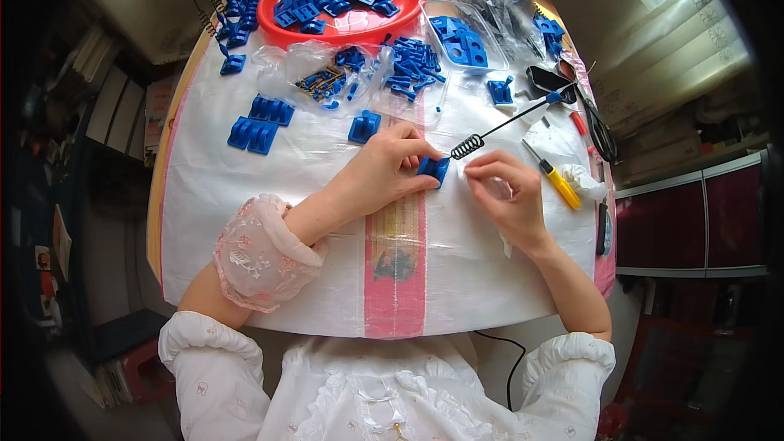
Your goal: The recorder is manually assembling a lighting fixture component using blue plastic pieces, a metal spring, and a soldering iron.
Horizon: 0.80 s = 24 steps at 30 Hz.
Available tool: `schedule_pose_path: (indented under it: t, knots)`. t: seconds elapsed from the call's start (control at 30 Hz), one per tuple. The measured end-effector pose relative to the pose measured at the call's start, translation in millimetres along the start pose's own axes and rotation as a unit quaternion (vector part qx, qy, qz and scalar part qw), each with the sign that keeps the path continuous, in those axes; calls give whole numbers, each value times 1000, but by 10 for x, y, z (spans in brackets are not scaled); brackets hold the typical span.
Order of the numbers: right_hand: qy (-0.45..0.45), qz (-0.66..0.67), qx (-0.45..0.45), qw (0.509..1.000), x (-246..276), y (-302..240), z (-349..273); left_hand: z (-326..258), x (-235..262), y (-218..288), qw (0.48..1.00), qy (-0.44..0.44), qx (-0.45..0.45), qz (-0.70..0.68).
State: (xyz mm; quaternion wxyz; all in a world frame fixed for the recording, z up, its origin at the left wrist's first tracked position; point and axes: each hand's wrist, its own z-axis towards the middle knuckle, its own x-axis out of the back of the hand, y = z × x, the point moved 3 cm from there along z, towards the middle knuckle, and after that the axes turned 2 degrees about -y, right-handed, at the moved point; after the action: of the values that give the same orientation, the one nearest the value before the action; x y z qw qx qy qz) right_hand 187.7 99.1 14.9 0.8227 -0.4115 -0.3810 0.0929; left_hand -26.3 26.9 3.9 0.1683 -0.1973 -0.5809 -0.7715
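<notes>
- Centrally, a small blue plastic block (434, 168) is held down on the white woven table cover (245, 188) by the left hand (384, 170), its fingers closed on the block.
- Just beside it, the right hand (504, 189) is seen with fingertips pinched narrowly together at the coiled end of a black spring antenna (490, 132); whether the coil itself is gripped cannot be told.
- Likely risks are judged as these: the springy rod could flick sideways if the pinch slips, or the block could skid on the slick cover if the pressing eases.
- Both forearms are brought in from below, wrists low, the left sleeve gathered in a lace cuff (260, 253).
- A yellow-handled screwdriver (555, 178) is laid near the right hand; a red tray (408, 0) of blue parts is set well apart.
</notes>
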Motion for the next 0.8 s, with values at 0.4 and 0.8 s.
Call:
schedule_pose_path:
  t: [0.4,0.8]
  knots:
    - [-16,-91,61,994,-264,-78,-1,4,-6,5,1000,3,2,0]
    - [-21,-54,29,998,-251,-114,-23,-4,-16,4,1000,4,5,-2]
